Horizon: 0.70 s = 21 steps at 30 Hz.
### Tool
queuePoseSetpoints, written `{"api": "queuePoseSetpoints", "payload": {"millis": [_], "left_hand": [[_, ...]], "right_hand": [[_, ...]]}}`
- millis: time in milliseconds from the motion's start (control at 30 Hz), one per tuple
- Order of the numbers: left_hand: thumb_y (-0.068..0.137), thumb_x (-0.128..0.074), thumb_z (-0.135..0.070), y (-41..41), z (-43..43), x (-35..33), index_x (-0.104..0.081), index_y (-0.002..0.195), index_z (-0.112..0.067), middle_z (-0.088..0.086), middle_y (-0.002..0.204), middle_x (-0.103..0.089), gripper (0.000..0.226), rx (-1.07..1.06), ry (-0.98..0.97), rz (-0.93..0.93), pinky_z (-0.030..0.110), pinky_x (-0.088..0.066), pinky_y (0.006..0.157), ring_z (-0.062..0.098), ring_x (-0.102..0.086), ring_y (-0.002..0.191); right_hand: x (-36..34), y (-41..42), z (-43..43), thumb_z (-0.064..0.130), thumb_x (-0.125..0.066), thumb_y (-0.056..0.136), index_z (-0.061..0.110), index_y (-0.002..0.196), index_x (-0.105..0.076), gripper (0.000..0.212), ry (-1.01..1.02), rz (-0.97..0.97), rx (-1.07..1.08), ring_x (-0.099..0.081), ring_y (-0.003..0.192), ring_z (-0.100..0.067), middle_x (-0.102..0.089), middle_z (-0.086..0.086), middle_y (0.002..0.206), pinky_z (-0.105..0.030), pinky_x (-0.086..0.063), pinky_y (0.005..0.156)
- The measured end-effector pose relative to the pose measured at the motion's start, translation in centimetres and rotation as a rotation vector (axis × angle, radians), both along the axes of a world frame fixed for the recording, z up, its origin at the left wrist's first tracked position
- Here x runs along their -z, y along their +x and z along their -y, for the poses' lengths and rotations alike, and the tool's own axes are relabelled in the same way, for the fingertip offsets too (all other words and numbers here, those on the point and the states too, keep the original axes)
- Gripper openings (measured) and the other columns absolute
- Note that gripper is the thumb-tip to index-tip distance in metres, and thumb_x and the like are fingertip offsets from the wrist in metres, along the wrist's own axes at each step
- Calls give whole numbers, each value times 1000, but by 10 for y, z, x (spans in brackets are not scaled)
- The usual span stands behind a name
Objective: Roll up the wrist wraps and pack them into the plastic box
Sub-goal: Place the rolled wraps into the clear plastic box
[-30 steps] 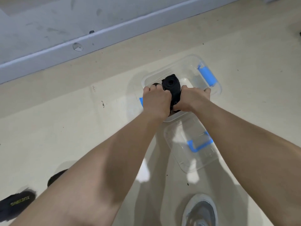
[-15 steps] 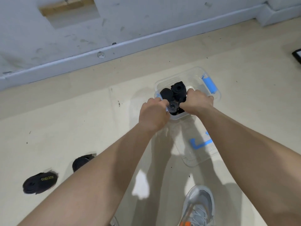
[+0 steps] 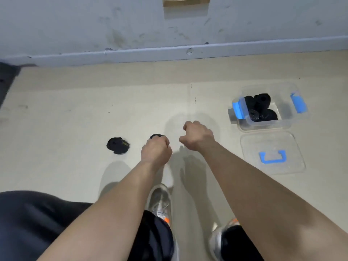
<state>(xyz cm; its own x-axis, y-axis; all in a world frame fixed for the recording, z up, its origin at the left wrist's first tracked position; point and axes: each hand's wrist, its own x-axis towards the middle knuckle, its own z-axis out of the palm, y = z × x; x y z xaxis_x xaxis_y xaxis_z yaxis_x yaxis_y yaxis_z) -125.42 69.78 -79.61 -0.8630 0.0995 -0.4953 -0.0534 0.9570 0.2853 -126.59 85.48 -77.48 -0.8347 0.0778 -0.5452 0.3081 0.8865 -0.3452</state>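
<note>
Both arms (image 3: 120, 200) are stretching forward, left of the plastic box (image 3: 263, 127) holding rolled wraps (image 3: 263, 106). The right hand (image 3: 197, 136) is making an empty fist. The left hand (image 3: 156, 151) is curling over a loose wrap (image 3: 157, 136), grip unclear.

No text, brand or number is legible. The one candidate is a small yellow-green printed mark on the loose black wrist wrap (image 3: 118, 146) lying on the floor (image 3: 56, 125) — it sits toward the wrap's right edge, but is too blurred for any letters to be made out.
</note>
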Motion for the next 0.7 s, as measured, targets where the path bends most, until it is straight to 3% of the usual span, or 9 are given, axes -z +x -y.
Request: {"api": "queuePoseSetpoints", "payload": {"millis": [67, 167, 267, 433, 533, 600, 700], "left_hand": [[88, -57, -22, 3, 34, 2, -62, 106, -26, 1, 114, -59, 20, -63, -17, 15, 39, -48, 86, 28, -55, 109], [94, -57, -22, 1, 77, 16, -53, 131, -19, 7, 128, -53, 38, -149, -84, -21, 36, -39, 88, 31, -45, 121], [94, -56, -17, -11, 106, 40, -42, 140, -17, 9, 139, -43, 48, -287, -167, -125, 38, -38, 87, 35, -39, 124], [92, -56, -12, -48, 127, 76, -21, 150, -32, 5, 158, -13, 71, -505, -185, -104, 48, -38, 90, 45, -26, 133], [87, -61, -9, -70, 138, 96, -17, 150, -37, 4, 157, -9, 81, -577, -174, 30, 48, -43, 86, 45, -28, 130], [92, -59, -10, -79, 143, 107, -28, 148, -28, 8, 152, -19, 67, -587, -125, 112, 42, -41, 76, 43, -35, 126], [93, -55, -7, -83, 140, 113, -44, 135, -17, 12, 141, -32, 45, -559, -99, 53, 38, -39, 70, 40, -40, 119]], "right_hand": [[9, 5, 34, 27, -56, 91, 18, 137, -48, 47, -46, 23, -11, -50, 123, -30, -49, -7, 135, -40, -43, 98], [26, 6, 73, 28, -64, 88, 18, 145, -39, 63, -104, 20, -15, -44, 128, -31, -42, -8, 141, -41, -48, 95], [47, -2, 100, 29, -68, 84, 24, 155, -24, 83, -85, 27, -40, -36, 131, -33, -27, -5, 151, -42, -50, 93], [88, -19, 126, 25, -73, 77, 37, 156, -12, 100, -63, 25, -47, -31, 131, -38, -10, -3, 157, -38, -46, 83], [109, -27, 132, 21, -71, 80, 36, 156, -17, 95, -46, 58, -53, -32, 130, -41, -13, -5, 158, -41, -49, 91], [121, -29, 131, 17, -67, 84, 32, 152, -29, 79, -65, 61, -64, -37, 127, -42, -24, -6, 153, -42, -48, 92], [127, -31, 123, 10, -61, 87, 24, 140, -41, 58, -98, 14, -77, -43, 117, -40, -36, -7, 141, -42, -48, 84]]}}
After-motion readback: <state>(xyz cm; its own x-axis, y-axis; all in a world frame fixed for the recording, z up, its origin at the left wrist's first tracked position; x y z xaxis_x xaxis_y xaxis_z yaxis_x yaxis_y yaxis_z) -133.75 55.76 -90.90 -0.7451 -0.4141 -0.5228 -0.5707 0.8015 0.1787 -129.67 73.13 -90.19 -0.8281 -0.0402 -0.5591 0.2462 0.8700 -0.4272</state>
